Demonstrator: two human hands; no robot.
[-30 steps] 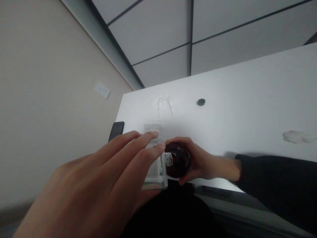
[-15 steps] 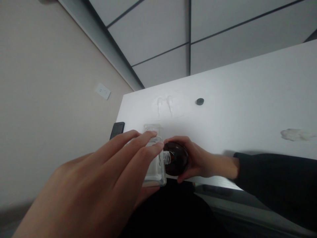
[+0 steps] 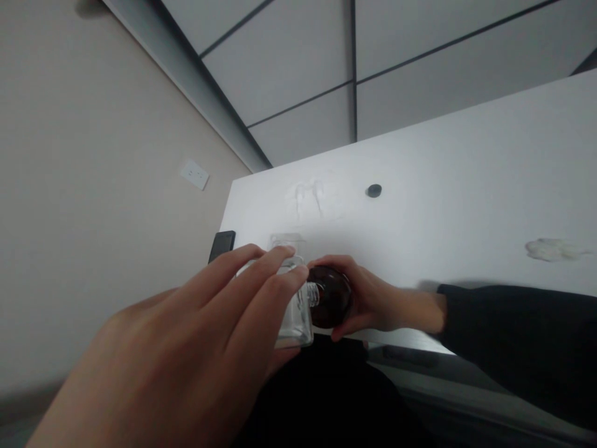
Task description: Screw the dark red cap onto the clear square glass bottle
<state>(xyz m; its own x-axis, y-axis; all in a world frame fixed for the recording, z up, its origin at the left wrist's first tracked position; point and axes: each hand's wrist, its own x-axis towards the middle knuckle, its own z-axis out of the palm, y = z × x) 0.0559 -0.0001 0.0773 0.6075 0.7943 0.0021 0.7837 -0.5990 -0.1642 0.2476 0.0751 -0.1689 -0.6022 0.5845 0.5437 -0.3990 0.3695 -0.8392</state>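
My left hand (image 3: pixel 200 330) is wrapped round a clear, square-sided glass bottle (image 3: pixel 297 323), held tilted on its side above the front edge of the table. Its threaded neck points right and meets the top of a dark brown bottle (image 3: pixel 330 298). My right hand (image 3: pixel 368 298) grips that brown bottle from the right, fingers curled about its round body. Whether the neck goes into the brown bottle's mouth or only rests at it, I cannot tell. The left palm and much of the clear bottle are hidden behind the fingers.
A small dark cap (image 3: pixel 374 190) lies on the white table (image 3: pixel 448 186). At the left edge is a black phone-like object (image 3: pixel 222 244). A crumpled translucent piece (image 3: pixel 553 249) lies on the right. Wet-looking streaks (image 3: pixel 308 196) mark the surface. A wall socket (image 3: pixel 194 174) is at left.
Both hands keep their grips, with the two bottles still together. The view has shifted very slightly; otherwise little differs.
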